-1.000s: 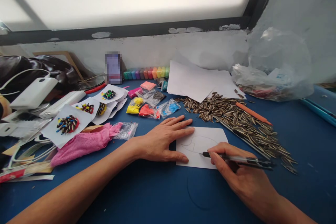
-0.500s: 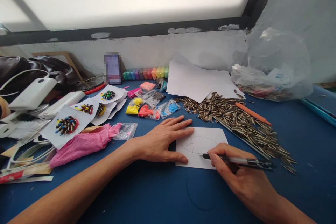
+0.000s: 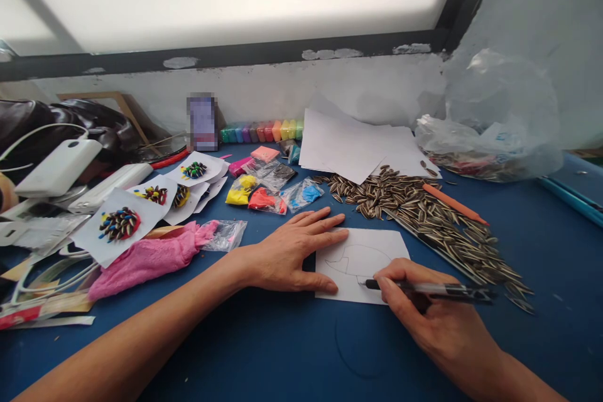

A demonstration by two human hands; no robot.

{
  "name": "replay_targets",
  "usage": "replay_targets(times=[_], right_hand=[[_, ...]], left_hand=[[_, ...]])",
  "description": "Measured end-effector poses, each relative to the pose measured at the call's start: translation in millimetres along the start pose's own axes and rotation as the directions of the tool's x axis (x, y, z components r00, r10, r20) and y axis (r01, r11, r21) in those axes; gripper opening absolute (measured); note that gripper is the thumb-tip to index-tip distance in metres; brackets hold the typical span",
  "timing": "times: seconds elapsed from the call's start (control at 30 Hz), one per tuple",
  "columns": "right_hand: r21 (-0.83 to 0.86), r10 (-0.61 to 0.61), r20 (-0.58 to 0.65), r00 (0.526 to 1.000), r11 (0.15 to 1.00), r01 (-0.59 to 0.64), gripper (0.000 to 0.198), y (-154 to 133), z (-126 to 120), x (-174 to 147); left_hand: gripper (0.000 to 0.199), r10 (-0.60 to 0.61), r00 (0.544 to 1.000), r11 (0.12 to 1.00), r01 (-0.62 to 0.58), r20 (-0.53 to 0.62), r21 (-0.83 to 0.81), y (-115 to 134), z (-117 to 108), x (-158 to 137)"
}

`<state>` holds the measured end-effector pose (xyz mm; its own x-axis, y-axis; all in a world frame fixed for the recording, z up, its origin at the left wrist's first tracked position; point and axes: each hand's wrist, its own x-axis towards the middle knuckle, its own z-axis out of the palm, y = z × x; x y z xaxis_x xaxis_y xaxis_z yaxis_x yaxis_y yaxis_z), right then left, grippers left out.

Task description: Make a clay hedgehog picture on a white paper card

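Note:
A small white sheet of paper [image 3: 330, 276] lies on the blue table, bearing a thin outline of a rounded shape with a pointed, notched left end. My left hand [image 3: 294, 251] rests flat with fingers spread, its fingertips and thumb pressing the sheet's left side. Between the fingers and thumb of my right hand [image 3: 431, 308] is a pen [image 3: 433, 289] with a black grip and clear barrel. Its tip touches the paper under the outline, where a short line runs downward. My right hand covers the sheet's lower right corner.
Sunflower seeds [image 3: 452, 232] spread right of the paper, with an orange stick [image 3: 455, 203] on them. Behind are a stack of white sheets [image 3: 348, 144] and bagged coloured clay [image 3: 266, 200]. Left lie seed-decorated cards [image 3: 120, 226], pink cloth [image 3: 146, 257] and a white power bank [image 3: 59, 166].
The pen tip has moved slightly down, and a short line now shows below the outline. My left hand has stayed in place.

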<state>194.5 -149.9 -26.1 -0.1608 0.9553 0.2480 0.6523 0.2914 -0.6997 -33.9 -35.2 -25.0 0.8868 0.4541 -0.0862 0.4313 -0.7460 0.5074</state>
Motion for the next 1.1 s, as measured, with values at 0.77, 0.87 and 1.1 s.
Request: replay_targets(times=[0.77,0.87,1.1], right_hand=[[0.026,0.039,-0.004,0.999,0.999,-0.039,0.026,-2.4,-0.6,2.0],[0.02,0.048,0.005,0.999,0.999,-0.048,0.027,-2.3,-1.4,0.8],[0.006,0.055,0.014,0.998,0.998,-0.055,0.027,-1.1,-1.7,1.1]], left_hand=[[0.087,0.004,1.0,1.0,-0.004,-0.006,-0.008,-0.1,0.1,0.0],[0.087,0.009,1.0,1.0,-0.01,-0.019,-0.023,0.6,0.2,0.0],[0.085,0.015,1.0,1.0,-0.015,-0.023,-0.022,-0.7,0.7,-0.5]])
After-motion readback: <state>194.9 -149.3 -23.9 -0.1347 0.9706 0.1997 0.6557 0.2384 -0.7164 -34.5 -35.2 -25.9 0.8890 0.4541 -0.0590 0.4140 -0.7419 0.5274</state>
